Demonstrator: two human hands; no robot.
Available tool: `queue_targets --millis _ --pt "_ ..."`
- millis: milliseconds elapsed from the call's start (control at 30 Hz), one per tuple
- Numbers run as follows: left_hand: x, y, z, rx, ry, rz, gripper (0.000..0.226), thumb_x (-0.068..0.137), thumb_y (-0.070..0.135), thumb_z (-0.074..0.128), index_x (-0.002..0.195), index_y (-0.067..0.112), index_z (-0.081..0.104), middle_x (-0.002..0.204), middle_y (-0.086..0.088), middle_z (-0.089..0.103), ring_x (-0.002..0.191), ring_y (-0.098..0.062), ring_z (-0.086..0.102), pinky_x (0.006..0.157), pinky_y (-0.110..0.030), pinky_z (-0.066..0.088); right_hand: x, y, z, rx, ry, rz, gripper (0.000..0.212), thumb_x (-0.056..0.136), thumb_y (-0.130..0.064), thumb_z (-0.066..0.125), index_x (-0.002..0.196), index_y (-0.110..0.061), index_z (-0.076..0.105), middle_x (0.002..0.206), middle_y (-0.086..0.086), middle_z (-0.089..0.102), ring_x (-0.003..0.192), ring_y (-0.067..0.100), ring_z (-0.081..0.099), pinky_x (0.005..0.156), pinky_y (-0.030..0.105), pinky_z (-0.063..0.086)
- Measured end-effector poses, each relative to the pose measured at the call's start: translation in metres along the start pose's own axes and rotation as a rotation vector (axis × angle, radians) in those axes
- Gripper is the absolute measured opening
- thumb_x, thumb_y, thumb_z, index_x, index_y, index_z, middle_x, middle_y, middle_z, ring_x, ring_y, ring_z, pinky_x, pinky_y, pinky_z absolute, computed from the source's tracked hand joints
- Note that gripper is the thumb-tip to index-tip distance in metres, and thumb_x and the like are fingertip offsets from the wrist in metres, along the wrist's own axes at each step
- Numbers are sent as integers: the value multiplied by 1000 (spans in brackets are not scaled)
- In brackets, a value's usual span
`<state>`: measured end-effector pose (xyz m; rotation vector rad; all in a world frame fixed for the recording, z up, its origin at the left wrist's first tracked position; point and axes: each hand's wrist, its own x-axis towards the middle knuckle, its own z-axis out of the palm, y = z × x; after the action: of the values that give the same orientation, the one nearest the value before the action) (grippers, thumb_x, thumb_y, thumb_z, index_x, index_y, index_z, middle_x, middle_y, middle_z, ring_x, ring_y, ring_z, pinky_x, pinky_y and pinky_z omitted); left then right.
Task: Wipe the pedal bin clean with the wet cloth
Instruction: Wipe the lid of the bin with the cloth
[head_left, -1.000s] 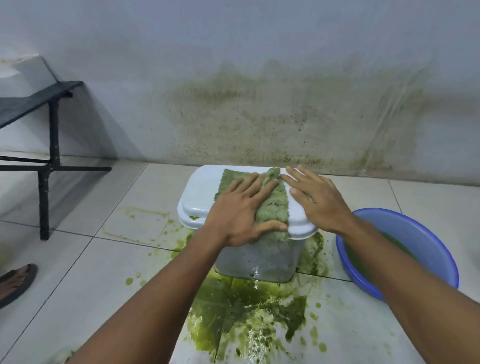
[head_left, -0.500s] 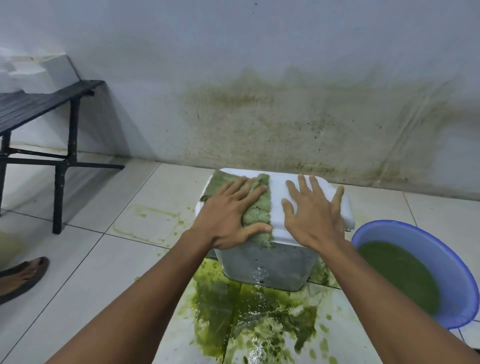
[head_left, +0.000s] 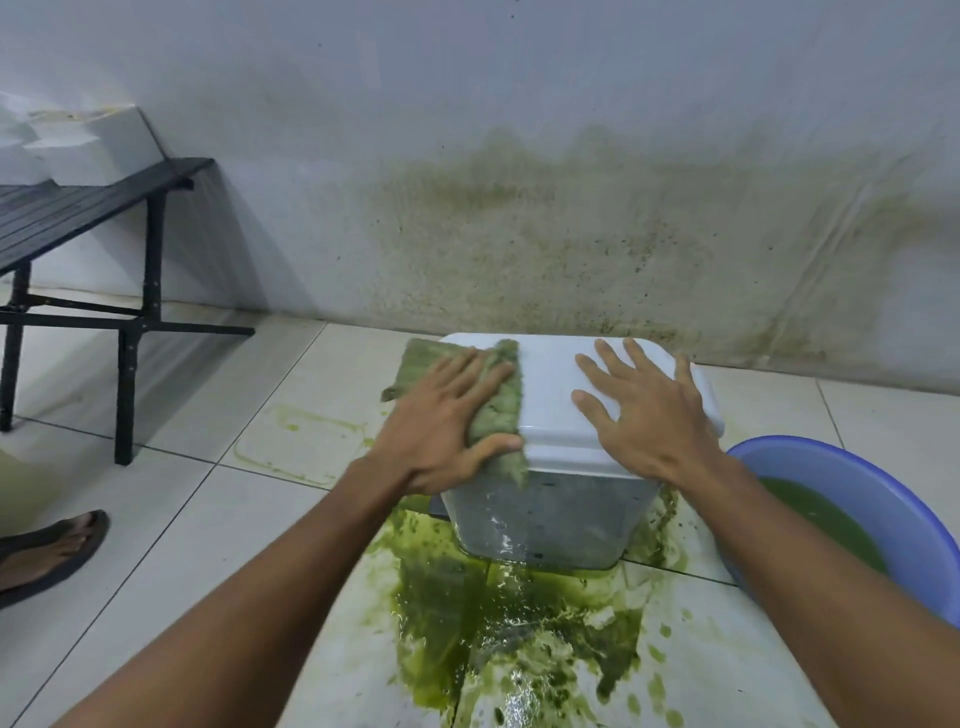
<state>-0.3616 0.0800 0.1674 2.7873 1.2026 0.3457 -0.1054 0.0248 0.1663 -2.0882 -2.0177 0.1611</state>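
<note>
A pedal bin (head_left: 550, 519) with a grey body and a white lid (head_left: 550, 395) stands on the tiled floor near the wall. A wet green cloth (head_left: 501, 410) lies over the lid's left part and hangs past its left and front edges. My left hand (head_left: 441, 436) presses flat on the cloth, thumb hooked over the lid's front edge. My right hand (head_left: 644, 415) rests flat on the bare right half of the lid, fingers spread.
A blue basin (head_left: 852, 493) of green water sits right of the bin. Green liquid (head_left: 509, 623) is pooled on the floor before the bin. A black bench (head_left: 78, 218) stands at left, white boxes (head_left: 78, 145) on it. A sandalled foot (head_left: 47, 551) is at far left.
My left hand has slid the cloth leftward across the lid, so the cloth now overhangs the left edge. My right hand moved from the lid's right rim onto its top.
</note>
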Motion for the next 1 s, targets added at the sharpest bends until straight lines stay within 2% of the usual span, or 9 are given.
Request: queue_targets --millis 100,167,233,367,500,633,767,900,1000 --pt "24 33 -2 13 -97 119 85 94 75 36 162 32 10 170 0 11 157 -17 4 127 -35 0 9 27 -11 16 -37 -88 66 90 -71 12 151 -50 27 163 -22 15 154 8 7 124 53 0" --pt "36 36 -7 -37 -150 116 94 87 81 43 162 37 7 170 4 10 156 -13 4 123 -32 -1 13 45 -19 32 -64 -140 59 92 -67 18 149 -53 29 161 -26 16 152 3 7 123 49 1" --pt "40 32 -10 -80 -168 62 101 80 88 47 160 43 6 170 8 9 156 -9 3 128 -36 1 16 55 -22 61 -79 -181 58 92 -67 18 147 -54 31 160 -28 16 152 0 8 123 46 1" --pt "14 20 -4 -86 -74 25 97 82 85 48 160 44 10 168 11 14 155 -5 2 127 -31 -1 19 58 -18 101 -33 -173 53 95 -58 25 146 -50 37 159 -26 23 151 0 12 125 43 1" --pt "-17 9 6 -139 34 -43 90 86 82 45 160 41 17 167 12 16 156 -5 2 129 -38 6 17 56 -14 113 5 -147 53 95 -54 26 145 -48 41 159 -24 26 151 2 15 126 43 1" --pt "9 44 11 39 13 -60 93 87 87 27 162 34 16 169 2 15 157 -16 3 128 -40 0 20 56 -8 95 6 -147 52 97 -54 26 147 -48 39 160 -22 26 152 5 15 125 48 2" --pt "45 83 19 95 -43 -43 91 92 82 24 163 29 6 170 -3 8 157 -20 -2 128 -40 -2 20 58 -5 109 55 -157 43 104 -46 36 146 -46 41 159 -21 28 152 6 17 125 48 4" --pt "34 68 12 109 -49 13 82 96 75 29 163 32 8 170 2 7 157 -15 -1 127 -34 -5 17 58 -7 135 68 -159 43 102 -53 33 144 -49 43 158 -23 30 151 3 17 126 45 4" --pt "5 37 6 69 -13 58 76 98 69 33 162 35 12 169 5 11 157 -10 0 128 -35 1 15 58 -9 156 47 -144 41 104 -50 35 144 -50 42 158 -25 27 151 1 15 126 42 0"
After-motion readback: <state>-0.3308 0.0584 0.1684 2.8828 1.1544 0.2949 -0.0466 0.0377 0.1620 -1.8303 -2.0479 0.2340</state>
